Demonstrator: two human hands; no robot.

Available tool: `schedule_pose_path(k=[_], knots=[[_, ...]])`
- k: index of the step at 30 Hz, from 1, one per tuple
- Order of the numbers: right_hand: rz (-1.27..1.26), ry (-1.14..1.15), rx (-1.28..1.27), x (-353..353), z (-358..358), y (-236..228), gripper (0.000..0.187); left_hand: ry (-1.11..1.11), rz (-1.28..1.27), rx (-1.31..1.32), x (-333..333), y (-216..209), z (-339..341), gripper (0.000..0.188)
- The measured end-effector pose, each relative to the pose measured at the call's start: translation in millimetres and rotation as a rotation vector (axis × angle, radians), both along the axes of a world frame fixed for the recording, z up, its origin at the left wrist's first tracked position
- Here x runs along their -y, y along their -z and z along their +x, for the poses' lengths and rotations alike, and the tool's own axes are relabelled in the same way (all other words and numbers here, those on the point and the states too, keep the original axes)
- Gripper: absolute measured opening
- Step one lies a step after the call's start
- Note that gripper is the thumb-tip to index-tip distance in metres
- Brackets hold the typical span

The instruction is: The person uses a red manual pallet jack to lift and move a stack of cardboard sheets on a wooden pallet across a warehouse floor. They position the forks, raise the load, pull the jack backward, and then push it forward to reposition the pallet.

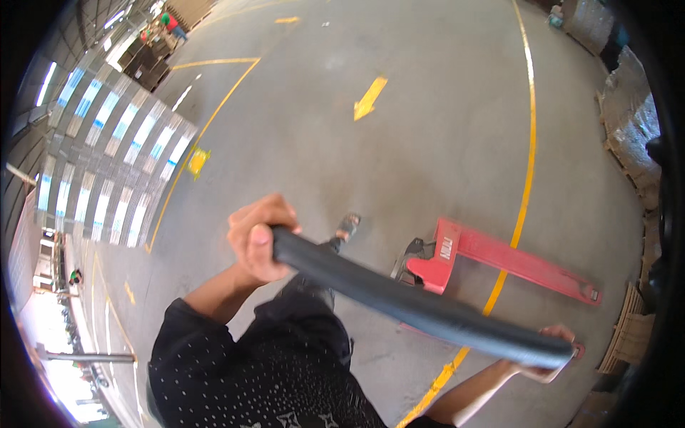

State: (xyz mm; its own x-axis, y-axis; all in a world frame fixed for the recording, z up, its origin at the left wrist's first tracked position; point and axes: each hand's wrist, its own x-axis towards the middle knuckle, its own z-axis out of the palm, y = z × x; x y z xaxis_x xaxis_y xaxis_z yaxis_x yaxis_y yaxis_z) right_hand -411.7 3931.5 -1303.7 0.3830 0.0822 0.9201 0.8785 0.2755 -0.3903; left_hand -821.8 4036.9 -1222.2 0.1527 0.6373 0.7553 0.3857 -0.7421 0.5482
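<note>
A long dark grey tube [407, 299], smooth and slightly blurred, slants across in front of me from upper left to lower right. My left hand [260, 235] is closed around its left end, thumb laid over the front. At the opposite end my right hand [546, 374] grips from beneath and behind, and most of its fingers are hidden by the tube. Beyond the tube, to the right, stands a red pallet jack [439, 260] with its forks pointing right. The tube covers part of the jack, including most of its nearer fork.
Strapped stacks of flat cardboard [107, 157] stand at left. Wrapped pallet loads [631, 107] and a wooden pallet [622, 332] line the right side. Yellow lines [529, 143] and a yellow arrow [370, 98] mark the concrete floor. A person [173, 25] is far off at upper left.
</note>
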Motion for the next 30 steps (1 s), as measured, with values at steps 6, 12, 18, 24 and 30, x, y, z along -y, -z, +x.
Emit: schedule_pose_path(k=[6,12,18,24,30], knots=[[0.157,0.215,-0.195,-123.2,45.9,20.3,0.019,0.248,-0.001,-0.044,-154.0,-3.9,27.0,0.052],[-0.081,0.380,-0.478,-271.7,95.3,36.3,0.025,0.476,-0.101,0.091,-302.7,8.3,81.1,0.030],[-0.193,0.396,-0.639,-475.0,141.3,41.5,0.035,0.455,-0.064,0.191,-510.5,14.3,176.8,0.039],[-0.227,0.333,-0.567,-612.0,189.7,25.4,0.036,0.322,-0.109,0.086,-701.4,19.7,268.4,0.052],[-0.092,0.435,-0.600,-618.5,232.1,15.2,0.016,0.374,-0.157,0.112,-773.9,27.7,365.2,0.053]])
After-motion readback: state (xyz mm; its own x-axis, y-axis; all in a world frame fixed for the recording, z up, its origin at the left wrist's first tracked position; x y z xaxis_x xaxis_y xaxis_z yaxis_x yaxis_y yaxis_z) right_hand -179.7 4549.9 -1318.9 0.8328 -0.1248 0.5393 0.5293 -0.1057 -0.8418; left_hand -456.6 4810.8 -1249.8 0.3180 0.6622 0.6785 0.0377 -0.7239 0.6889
